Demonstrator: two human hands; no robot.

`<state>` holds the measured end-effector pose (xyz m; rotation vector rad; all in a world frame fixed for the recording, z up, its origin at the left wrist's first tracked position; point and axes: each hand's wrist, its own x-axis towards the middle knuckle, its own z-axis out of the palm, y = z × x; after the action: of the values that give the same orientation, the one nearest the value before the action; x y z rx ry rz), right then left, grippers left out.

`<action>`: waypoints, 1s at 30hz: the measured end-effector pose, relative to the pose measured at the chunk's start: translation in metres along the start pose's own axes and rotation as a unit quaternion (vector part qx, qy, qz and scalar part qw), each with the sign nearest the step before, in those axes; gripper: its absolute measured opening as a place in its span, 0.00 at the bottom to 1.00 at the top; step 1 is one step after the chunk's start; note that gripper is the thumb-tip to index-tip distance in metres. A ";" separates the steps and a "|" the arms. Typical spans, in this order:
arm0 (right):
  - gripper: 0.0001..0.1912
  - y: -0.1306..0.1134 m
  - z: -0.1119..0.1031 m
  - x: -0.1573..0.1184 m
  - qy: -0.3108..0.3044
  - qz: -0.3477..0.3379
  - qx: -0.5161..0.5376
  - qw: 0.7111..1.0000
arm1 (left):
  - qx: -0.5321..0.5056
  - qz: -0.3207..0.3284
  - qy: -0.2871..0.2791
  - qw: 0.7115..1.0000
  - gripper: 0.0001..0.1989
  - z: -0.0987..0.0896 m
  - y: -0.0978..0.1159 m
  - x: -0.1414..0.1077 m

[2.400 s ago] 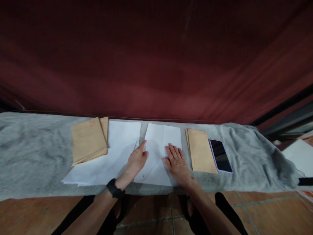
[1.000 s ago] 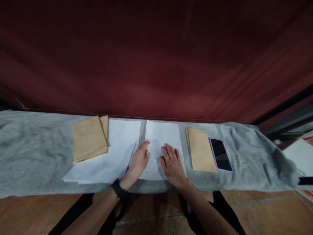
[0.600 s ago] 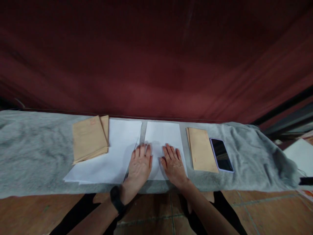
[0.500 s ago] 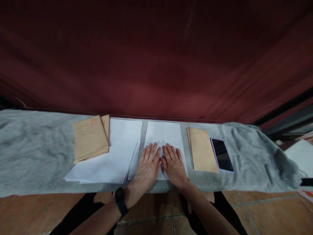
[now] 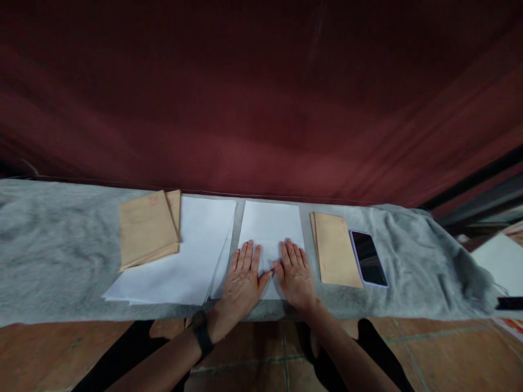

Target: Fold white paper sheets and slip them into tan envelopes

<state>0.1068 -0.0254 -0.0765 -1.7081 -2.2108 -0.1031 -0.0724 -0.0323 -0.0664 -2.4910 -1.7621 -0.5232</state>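
Observation:
A white sheet of paper point(image 5: 270, 218) lies lengthwise before me, with a faint crosswise edge or crease near my fingertips. My left hand point(image 5: 244, 280) rests flat on its left half, fingers stretched out. On the right half, my right hand point(image 5: 296, 272) lies flat too, its fingers straight. The two thumbs point inward and nearly touch over the paper. Parts of the sheet's lower end are hidden under both hands. Left of it is a stack of white paper point(image 5: 192, 272), overlapped by several brown envelopes point(image 5: 149, 228).
More brown envelopes point(image 5: 338, 250) lie right of the sheet, beside a phone point(image 5: 369, 258) in a lilac case. Everything rests on a grey cloth point(image 5: 429, 261) over a narrow surface. A dark red wall point(image 5: 261, 136) rises behind it. Tiled floor point(image 5: 245, 354) shows below.
Both hands have spread outward, away from each other, along the sheet. The fingers now lie farther apart across its width. The view has shifted slightly.

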 end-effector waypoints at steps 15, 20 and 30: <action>0.34 0.022 0.004 -0.012 0.039 0.034 0.002 0.999 | -0.005 -0.031 0.012 0.999 0.33 0.002 -0.007 -0.005; 0.35 0.025 0.004 -0.016 0.048 0.031 0.007 0.998 | -0.010 -0.033 0.010 0.999 0.31 0.002 -0.009 -0.006; 0.33 -0.001 -0.018 -0.006 0.020 -0.021 0.138 0.990 | -0.036 0.044 0.002 0.998 0.34 -0.004 0.011 -0.002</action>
<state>0.1109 -0.0363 -0.0614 -1.4980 -2.1175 0.1500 -0.0643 -0.0391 -0.0616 -2.5998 -1.6513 -0.5947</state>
